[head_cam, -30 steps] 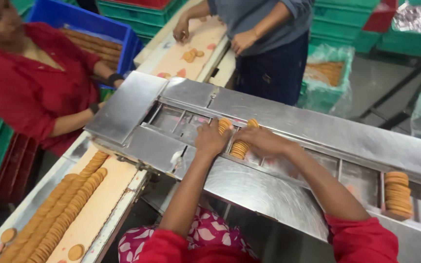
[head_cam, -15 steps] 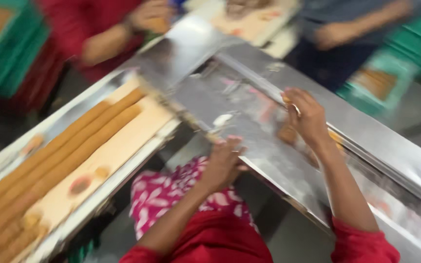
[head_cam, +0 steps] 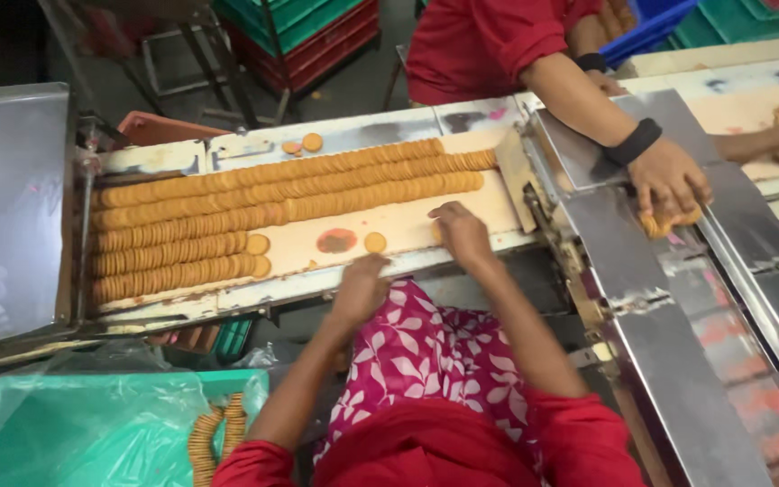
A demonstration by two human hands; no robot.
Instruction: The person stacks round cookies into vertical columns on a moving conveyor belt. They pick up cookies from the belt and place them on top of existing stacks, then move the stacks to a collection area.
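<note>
My left hand rests at the near edge of a cream conveyor tray, just below a loose round biscuit. My right hand lies flat on the tray's surface near its right end, fingers spread, holding nothing. Long rows of golden round biscuits stand on edge across the tray, from the left end to beyond the middle. Two loose biscuits lie on the far rim.
A co-worker in red reaches across; that hand, with a black wristband, grips a few biscuits over a steel chute. A green plastic-lined bin with biscuits stands at lower left. Steel cover at left.
My view has swung left from the steel chute to the biscuit tray. Both my hands have left the chute and now sit at the tray's near edge.
</note>
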